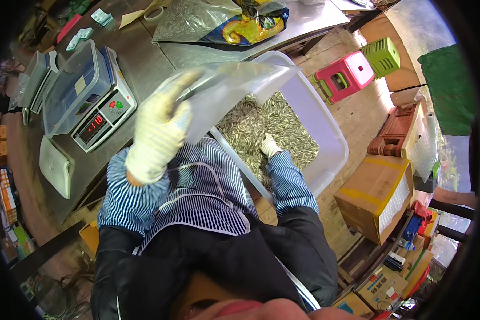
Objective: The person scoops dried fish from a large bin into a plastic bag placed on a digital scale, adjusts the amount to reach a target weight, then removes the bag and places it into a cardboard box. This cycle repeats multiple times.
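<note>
My left hand [160, 124], in a pale knit glove, grips the edge of a clear plastic bag [224, 98]. The bag hangs over the near left side of a large white plastic tub [332, 136]. In the tub lies a bed of small, slender, silvery-green dried pieces [284, 120]; I cannot tell whether they are tea buds or tiny fish. My right hand [270, 146], also gloved, reaches down into these pieces. Its fingertips are partly hidden, so whether they close on anything does not show.
On the metal table [144, 72] stands a digital scale [104, 120] bearing a clear plastic box [74, 92]. A filled bag [224, 24] lies at the table's far side. Beyond the tub are a pink stool [350, 78], a green stool [382, 58] and a cardboard box [372, 192].
</note>
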Demonstrator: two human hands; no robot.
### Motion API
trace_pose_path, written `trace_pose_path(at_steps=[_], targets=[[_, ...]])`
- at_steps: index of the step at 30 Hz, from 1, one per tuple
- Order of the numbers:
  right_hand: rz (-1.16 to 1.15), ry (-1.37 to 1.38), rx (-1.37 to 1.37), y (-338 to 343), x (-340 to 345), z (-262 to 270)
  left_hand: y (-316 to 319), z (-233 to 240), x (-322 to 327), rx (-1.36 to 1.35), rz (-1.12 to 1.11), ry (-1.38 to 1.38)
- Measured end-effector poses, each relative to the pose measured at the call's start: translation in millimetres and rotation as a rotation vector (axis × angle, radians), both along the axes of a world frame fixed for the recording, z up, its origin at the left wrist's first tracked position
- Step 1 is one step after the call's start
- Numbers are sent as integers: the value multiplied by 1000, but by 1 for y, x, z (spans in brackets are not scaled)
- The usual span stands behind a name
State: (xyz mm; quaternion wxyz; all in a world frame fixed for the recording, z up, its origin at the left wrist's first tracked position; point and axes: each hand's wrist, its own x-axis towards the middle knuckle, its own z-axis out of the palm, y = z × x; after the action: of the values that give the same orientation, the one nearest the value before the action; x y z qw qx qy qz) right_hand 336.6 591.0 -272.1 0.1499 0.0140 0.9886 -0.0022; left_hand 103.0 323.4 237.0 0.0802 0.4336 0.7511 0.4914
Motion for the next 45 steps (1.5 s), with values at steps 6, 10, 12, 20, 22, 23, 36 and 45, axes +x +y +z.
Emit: trace_pose_path(at_steps=[6,10,12,20,22,23,36,45], targets=[[5,-32,162,10,43,64,84,-81,-2,-79,-104,-187],[-459,223,-442,19,66,105,101,-143,-5,-214,-29,66],[-714,250,-728,17,75,158,109,-175,-5,-254,23,107],[-1098,257,-1157,-1,60,395,134,-165,20,-638,-102,174],[-1054,243,-1044,11,53,404,138,-182,26,-593,-94,154],[-1018,215,-979,20,51,409,140,-181,35,-600,-105,134],[-550,-7,265,17,-46,510,138,-145,51,-447,-182,171],[-955,-217,-147,90,14,448,107,-152,-7,-438,-59,-27]])
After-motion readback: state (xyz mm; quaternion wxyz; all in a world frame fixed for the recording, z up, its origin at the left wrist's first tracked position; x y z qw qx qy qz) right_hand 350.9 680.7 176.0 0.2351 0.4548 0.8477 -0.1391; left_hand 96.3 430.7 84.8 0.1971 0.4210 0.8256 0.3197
